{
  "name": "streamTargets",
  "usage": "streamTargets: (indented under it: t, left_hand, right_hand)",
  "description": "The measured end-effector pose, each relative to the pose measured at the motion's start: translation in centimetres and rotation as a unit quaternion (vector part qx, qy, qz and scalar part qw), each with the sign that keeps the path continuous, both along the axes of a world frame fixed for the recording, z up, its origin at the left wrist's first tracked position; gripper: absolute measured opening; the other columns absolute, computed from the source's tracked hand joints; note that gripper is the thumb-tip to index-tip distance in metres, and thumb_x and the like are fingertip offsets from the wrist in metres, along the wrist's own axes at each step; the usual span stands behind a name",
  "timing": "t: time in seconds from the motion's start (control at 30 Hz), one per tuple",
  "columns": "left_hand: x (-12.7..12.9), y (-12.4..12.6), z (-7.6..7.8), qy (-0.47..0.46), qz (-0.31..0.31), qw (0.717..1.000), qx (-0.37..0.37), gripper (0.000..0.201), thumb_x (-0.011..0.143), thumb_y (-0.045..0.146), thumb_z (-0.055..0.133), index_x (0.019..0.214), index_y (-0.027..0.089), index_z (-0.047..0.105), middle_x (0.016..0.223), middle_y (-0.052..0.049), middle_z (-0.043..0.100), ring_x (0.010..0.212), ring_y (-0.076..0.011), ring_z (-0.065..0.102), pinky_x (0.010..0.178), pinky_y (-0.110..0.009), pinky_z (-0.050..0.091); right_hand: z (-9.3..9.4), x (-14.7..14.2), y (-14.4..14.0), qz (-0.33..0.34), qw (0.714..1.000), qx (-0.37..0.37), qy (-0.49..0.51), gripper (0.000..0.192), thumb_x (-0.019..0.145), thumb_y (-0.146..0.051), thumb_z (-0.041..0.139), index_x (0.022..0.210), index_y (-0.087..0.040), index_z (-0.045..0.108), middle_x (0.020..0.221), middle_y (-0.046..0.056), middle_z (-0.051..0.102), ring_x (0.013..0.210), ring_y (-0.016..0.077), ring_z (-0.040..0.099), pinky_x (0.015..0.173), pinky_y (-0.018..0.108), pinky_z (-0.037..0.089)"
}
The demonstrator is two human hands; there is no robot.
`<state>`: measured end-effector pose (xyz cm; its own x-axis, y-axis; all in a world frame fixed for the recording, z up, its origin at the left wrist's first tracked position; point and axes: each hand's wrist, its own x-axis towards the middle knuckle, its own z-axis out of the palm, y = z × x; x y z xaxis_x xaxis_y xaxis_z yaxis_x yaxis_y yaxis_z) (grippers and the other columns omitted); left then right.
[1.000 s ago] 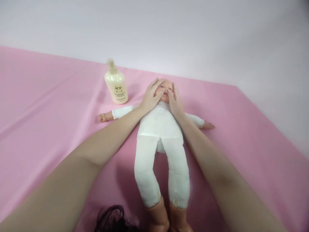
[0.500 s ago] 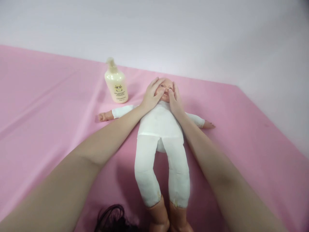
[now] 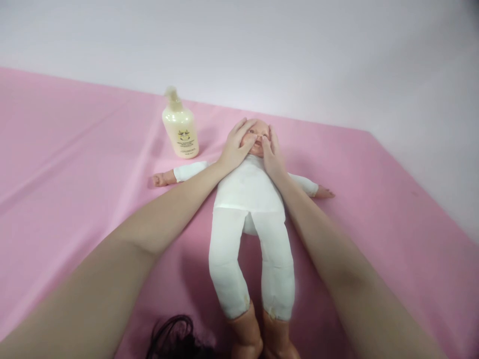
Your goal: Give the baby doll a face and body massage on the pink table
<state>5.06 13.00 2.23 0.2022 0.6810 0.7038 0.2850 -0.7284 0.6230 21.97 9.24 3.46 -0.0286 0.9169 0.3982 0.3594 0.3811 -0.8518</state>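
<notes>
Soft cloth doll (image 3: 249,192) | plastic face cupped by left hand (image 3: 235,147), right hand (image 3: 273,157)

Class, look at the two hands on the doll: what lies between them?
In the head view, the doll's face lies between the left hand and the right hand; each hand rests flat against one cheek of the doll.

Bottle (image 3: 180,130) label print illegible
</notes>
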Motion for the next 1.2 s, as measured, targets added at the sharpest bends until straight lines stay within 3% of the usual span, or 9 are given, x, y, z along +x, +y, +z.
streamTargets:
  t: [0.2,0.37,0.73,1.1,1.2]
  left_hand:
    - [0.0,0.1,0.0,-0.003,0.001,1.0,0.002,0.066,0.099,0.071,0.044,0.149,0.029,0.053,0.162,-0.009,0.048,0.157,-0.0297,0.037,0.132,-0.05,0.027]
    - [-0.1,0.2,-0.1,0.003,0.001,1.0,0.002,0.069,0.099,0.073,0.043,0.151,0.028,0.052,0.163,-0.01,0.047,0.158,-0.0295,0.036,0.133,-0.049,0.027]
    - [0.0,0.3,-0.1,0.002,0.005,1.0,0.006,0.068,0.098,0.073,0.044,0.149,0.028,0.054,0.162,-0.01,0.049,0.156,-0.0301,0.039,0.132,-0.049,0.028]
    - [0.1,0.5,-0.3,0.007,0.009,1.0,0.023,0.069,0.099,0.074,0.04,0.149,0.028,0.053,0.162,-0.01,0.05,0.156,-0.0287,0.039,0.132,-0.047,0.027]
    - [0.0,0.7,-0.3,0.006,0.005,1.0,0.022,0.069,0.099,0.075,0.04,0.149,0.029,0.053,0.162,-0.01,0.05,0.156,-0.0289,0.039,0.132,-0.048,0.027]
  right_hand:
    - [-0.2,0.1,0.3,0.005,1.0,0.0,-0.014,0.084,0.101,-0.078,0.033,0.168,-0.03,0.017,0.176,-0.002,0.022,0.165,0.0275,0.014,0.137,0.053,0.009]
    - [-0.9,0.5,0.9,0.004,1.0,0.02,-0.009,0.083,0.102,-0.072,0.037,0.166,-0.022,0.022,0.176,0.004,0.023,0.163,0.025,0.02,0.136,0.047,0.014]
    - [-1.5,0.7,1.8,0.01,1.0,0.013,0.004,0.09,0.097,-0.078,0.041,0.167,-0.026,0.02,0.176,0.002,0.02,0.164,0.0287,0.015,0.137,0.052,0.008]
    - [-1.5,0.8,1.6,-0.004,1.0,0.015,0.007,0.083,0.099,-0.074,0.044,0.164,-0.026,0.026,0.175,0.002,0.024,0.162,0.0212,0.023,0.137,0.044,0.016]
    - [-1.6,0.8,1.8,-0.002,1.0,0.024,0.007,0.083,0.098,-0.076,0.043,0.165,-0.028,0.027,0.174,0.0,0.026,0.163,0.0231,0.022,0.137,0.047,0.014]
